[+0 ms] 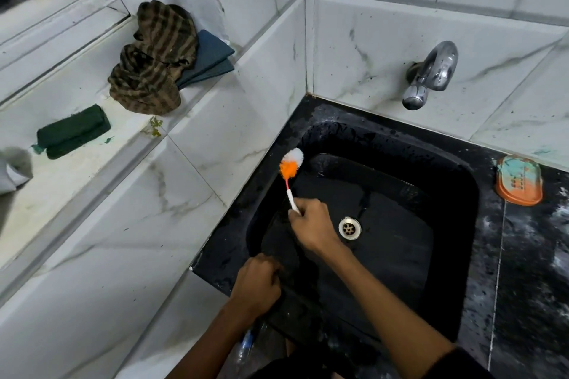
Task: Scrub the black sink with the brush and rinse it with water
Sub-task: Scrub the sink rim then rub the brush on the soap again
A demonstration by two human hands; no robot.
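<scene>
The right hand (311, 221) grips the brush (291, 177) by the low end of its thin white handle, fingers curled round it, w/ the hand hovering over the basin just left of the drain (350, 227). Brush's long axis runs up and slightly left from that hand, away from the person: handle, short red neck, then the orange-and-white bristle head, which sits at the far-left inner wall of the black sink (446, 224), right by the rim next to the tiled wall. Whether the bristles actually press on the wall or just hover beside it, can't tell. The left hand (257, 288) is clenched on the near-left rim of the sink, fingers curled over the edge; looks like bracing. So the right hand is the working one and the brush head points away from the body, toward the back-left corner. Judgement: scrubbing stage, rinse not started; no water seen running from the tap (429, 74), which is well apart, up on the back wall to the right of the brush. Next stroke prob. means dragging the head along that left wall or down to the basin floor, keeping the handle angled so bristles, not the neck, meet the surface. Sink looks wet and glossy, so the bracing hand could slip.
</scene>
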